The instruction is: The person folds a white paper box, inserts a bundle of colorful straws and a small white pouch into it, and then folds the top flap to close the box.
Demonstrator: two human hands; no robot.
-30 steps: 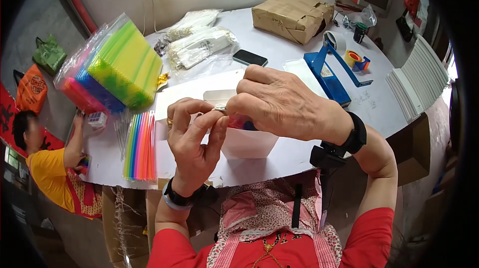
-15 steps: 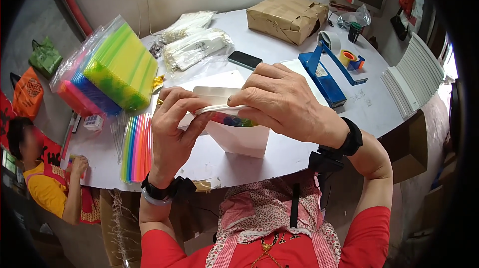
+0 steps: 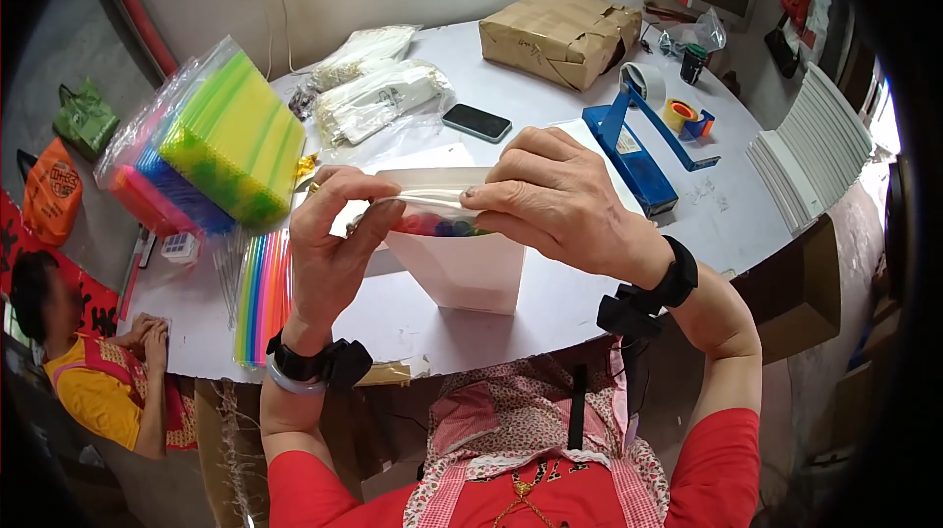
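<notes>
In front of me a white box (image 3: pixel 457 273) stands on the table, its top open. Round red, blue and green things (image 3: pixel 444 226) show just inside its mouth. A folded white strip (image 3: pixel 429 199), in several layers, spans the opening. My left hand (image 3: pixel 334 248) pinches the strip's left end between thumb and fingers. At the other end, my right hand (image 3: pixel 565 199) grips it, with thumb and index finger together. Whether the strip is joined to the box cannot be made out.
Coloured sticks (image 3: pixel 263 297) and wrapped bundles of coloured tubes (image 3: pixel 231 135) lie left. Behind are white bundles in plastic (image 3: pixel 383 101), a phone (image 3: pixel 476 122) and a brown package (image 3: pixel 560 37). A blue tool (image 3: pixel 629 160) stands right. A co-worker (image 3: pixel 103 376) sits at left.
The strip's layers have spread apart slightly between my hands. My left hand has shifted a little left. The co-worker's hands have come together at the table edge.
</notes>
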